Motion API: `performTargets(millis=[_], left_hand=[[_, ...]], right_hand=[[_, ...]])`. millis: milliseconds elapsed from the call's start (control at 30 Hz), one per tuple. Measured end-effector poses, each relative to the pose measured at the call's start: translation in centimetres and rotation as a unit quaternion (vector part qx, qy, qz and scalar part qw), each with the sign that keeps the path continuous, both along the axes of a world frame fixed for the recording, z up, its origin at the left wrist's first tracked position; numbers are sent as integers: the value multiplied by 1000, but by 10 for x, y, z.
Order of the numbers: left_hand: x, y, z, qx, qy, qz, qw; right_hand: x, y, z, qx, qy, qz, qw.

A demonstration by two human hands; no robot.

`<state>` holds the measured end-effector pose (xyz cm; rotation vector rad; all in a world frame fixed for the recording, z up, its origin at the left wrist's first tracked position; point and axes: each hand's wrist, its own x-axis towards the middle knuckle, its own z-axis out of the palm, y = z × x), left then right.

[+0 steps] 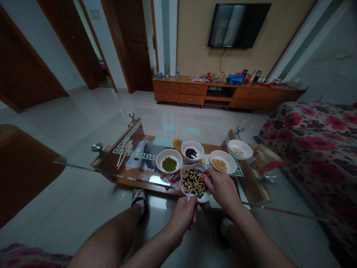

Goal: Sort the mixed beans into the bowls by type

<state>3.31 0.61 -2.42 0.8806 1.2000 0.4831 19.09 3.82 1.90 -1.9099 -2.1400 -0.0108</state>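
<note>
My left hand (pixel 184 216) grips the near edge of a white scalloped dish (pixel 205 198), thumb on top. Inside it lie mixed yellow soybeans and black beans (pixel 194 181). My right hand (pixel 221 187) is closed at the dish's right side, around a slim dark tool (pixel 201 171) that reaches over the beans; its exact kind is too small to make out. Just beyond the dish stand a bowl of green mung beans (pixel 169 164), a bowl of black beans (pixel 191 153) and a bowl of soybeans (pixel 219 165). Farther right, another white bowl (pixel 240 149) contains pale pieces.
The bowls stand on a glass-topped table (pixel 80 154) with metal knobs at its corners. Two chopsticks (pixel 124 154) lie toward its left. Papers show on the wooden shelf beneath. A flowered sofa (pixel 320 126) is at right, and a TV cabinet (pixel 192 89) lines the far wall.
</note>
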Motion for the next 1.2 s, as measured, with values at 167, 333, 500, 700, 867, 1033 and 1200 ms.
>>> performTargets(millis=[167, 333, 500, 700, 867, 1033, 1200], left_hand=[[-1, -1, 4, -1, 0, 1, 1000], [-1, -3, 6, 1, 0, 1, 1000], [0, -1, 5, 1, 0, 5, 1000], [0, -2, 6, -6, 4, 4, 1000], [-1, -3, 3, -4, -2, 7, 1000], [-1, -1, 2, 5, -4, 1, 1000], [0, -1, 4, 4, 0, 0, 1000]], right_hand=[[13, -4, 7, 41, 16, -34, 998], [34, -5, 12, 64, 25, -142, 987], [42, -8, 18, 89, 29, -239, 967], [40, -8, 18, 105, 46, -255, 960], [33, -7, 16, 58, 80, -225, 969], [25, -8, 14, -21, 91, -114, 989], [19, -10, 11, -93, 98, 16, 991]])
